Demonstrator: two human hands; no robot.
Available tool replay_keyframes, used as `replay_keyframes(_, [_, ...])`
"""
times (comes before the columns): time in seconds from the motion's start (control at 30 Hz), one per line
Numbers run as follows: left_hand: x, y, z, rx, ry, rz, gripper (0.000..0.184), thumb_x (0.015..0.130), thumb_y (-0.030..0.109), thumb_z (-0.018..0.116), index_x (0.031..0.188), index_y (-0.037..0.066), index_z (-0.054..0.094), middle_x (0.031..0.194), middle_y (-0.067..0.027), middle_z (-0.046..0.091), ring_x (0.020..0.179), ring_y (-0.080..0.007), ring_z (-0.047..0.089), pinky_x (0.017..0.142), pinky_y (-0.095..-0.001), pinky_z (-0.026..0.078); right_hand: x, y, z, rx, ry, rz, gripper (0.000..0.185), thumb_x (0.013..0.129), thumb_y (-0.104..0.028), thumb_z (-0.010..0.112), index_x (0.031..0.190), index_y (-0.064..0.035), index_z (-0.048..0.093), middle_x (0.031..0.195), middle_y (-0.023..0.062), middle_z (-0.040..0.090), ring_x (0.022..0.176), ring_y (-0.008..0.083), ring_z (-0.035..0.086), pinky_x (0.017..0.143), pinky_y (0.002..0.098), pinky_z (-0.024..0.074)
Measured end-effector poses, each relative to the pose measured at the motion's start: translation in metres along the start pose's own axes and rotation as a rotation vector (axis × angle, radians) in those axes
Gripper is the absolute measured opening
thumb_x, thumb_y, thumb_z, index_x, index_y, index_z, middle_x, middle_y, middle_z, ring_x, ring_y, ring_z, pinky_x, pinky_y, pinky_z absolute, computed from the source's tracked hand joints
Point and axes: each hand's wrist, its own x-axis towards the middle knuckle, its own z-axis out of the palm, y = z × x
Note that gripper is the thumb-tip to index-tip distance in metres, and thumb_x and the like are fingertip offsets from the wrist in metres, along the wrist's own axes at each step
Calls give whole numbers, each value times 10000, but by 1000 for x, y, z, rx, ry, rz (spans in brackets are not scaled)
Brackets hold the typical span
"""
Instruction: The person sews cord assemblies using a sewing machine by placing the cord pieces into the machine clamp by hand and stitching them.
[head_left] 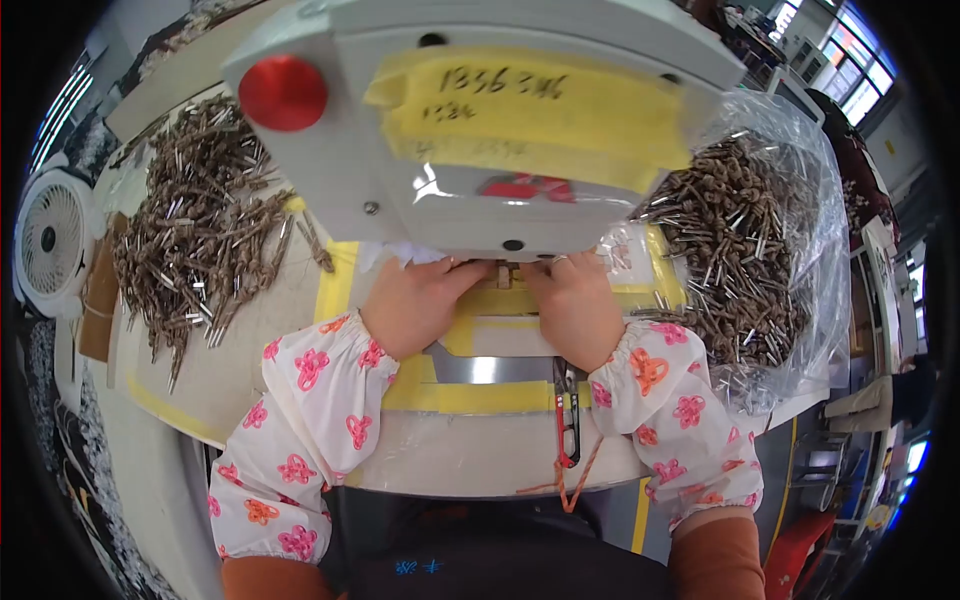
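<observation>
Under the head of a white machine (480,220) with a red knob, both hands are close to a small brown piece (504,276) at the middle. My left hand (415,302) lies to its left, fingers bent together and pointing at it. To its right, my right hand (574,308) has its fingers curled in, tips partly hidden below the machine. What either hand holds is too small to make out. Black-and-red thread snips (567,420) with an orange cord lie on the table (430,450) below my right hand.
Brown cord pieces with metal tips form a pile (205,210) at the left and another (735,250) on clear plastic (825,240) at the right. A white fan (50,240) stands at the far left. At the right edge, part of a person (905,395) shows.
</observation>
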Motion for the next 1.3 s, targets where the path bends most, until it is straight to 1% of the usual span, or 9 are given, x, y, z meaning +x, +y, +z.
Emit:
replay_keyframes(0.4, [7,11,-6,7,17,46,324,735,11,530,1013,125,653,964,-44,641,802,-237,625,664,-337,510,-5,-5,11,-75,4,68,307,740,-96,524,1016,23,588,902,102,552,836,238,549,704,345,446])
replay_keyframes(0.47, [9,16,-11,-71,-56,-53,309,750,-33,519,1006,78,651,961,-97,637,857,-291,622,719,-347,513,-4,-5,16,-52,-16,87,276,744,-101,537,988,18,590,889,94,557,828,230,560,689,348,463])
replay_keyframes(0.7, [6,19,-9,-109,-4,3,292,746,-47,507,973,66,651,964,-103,632,848,-293,620,714,-349,508,-1,3,23,23,9,53,116,726,-94,560,790,-9,606,806,86,583,783,251,593,671,360,483])
replay_keyframes(0.77, [1,22,-8,-24,92,29,293,732,-8,540,982,102,645,951,-62,626,780,-265,622,654,-343,513,2,3,21,77,44,74,110,718,-105,572,770,-14,605,790,91,584,767,258,596,665,370,485])
replay_keyframes(0.9, [-21,28,-21,-13,68,44,296,700,-34,539,941,94,655,923,-70,631,783,-272,622,665,-349,511,1,3,18,210,74,97,113,696,-147,608,710,-36,608,724,96,579,714,275,604,655,394,489])
replay_keyframes(1.0, [-45,-17,-45,-5,114,-87,309,664,-85,516,868,88,671,869,-84,635,768,-286,615,657,-358,499,-14,8,-49,35,-92,114,115,693,-165,619,690,-51,611,714,93,583,701,272,606,653,386,490])
replay_keyframes(1.17, [-47,-37,-64,4,20,-309,294,661,-82,520,857,74,673,842,-101,633,809,-309,587,701,-382,471,-67,70,-137,-381,-142,269,144,632,-152,685,712,-56,614,747,79,580,767,263,587,674,383,479])
replay_keyframes(1.23, [-33,-20,-61,247,132,-60,240,676,-48,543,845,61,674,826,-117,627,871,-328,553,744,-403,444,-85,83,-162,-492,-232,318,92,670,-143,636,724,-70,621,773,87,592,765,254,585,667,369,466])
replay_keyframes(1.3, [-21,-3,-50,214,117,-45,210,706,-4,560,870,66,672,840,-128,622,900,-332,527,748,-412,430,-102,98,-163,-387,-306,361,158,660,-115,660,801,-52,627,793,102,603,792,279,588,696,380,472])
